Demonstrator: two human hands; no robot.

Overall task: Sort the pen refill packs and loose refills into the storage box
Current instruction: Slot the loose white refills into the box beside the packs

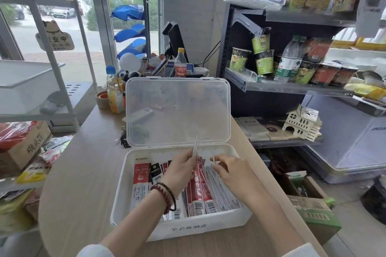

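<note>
Pen refill packs (pixel 198 194) in long red-and-white sleeves stand in rows inside the white plastic storage box (pixel 188 229). The box sits on the pale wood-grain bench (pixel 83 173), with its clear hinged lid (pixel 177 110) propped upright along the 12 o'clock edge.

From the head view, a broad red-and-white pack (pixel 142 181) lies at the box's 9 o'clock side. A bundle of grey-clear loose refills (pixel 221 192) fills the 3 o'clock side, touching the red sleeves. The left hand (pixel 181 170), with a dark red bead bracelet (pixel 165 196) on its wrist, hovers over the box's middle. It pinches a slim pale loose refill (pixel 196 146) between narrowed fingertips, tip aimed toward 12 o'clock against the lid. The right hand (pixel 231 170) is just beside it toward 3 o'clock, fingers curled in. It seems to nip the end of a second thin white refill (pixel 214 159), though little of that refill shows.

My judgement is that the main risk lies in the fine pinches. Refills this thin could slip and drop between the red sleeves instead of into the loose bundle, leaving the sort muddled. With both hands working this close together, one could knock the other's refill. A wrist or the raised refill could nudge the upright lid, which might tip it down onto the hands. Pressing into the tightly packed rows could bend a refill or fan the sleeves out of line.
</note>
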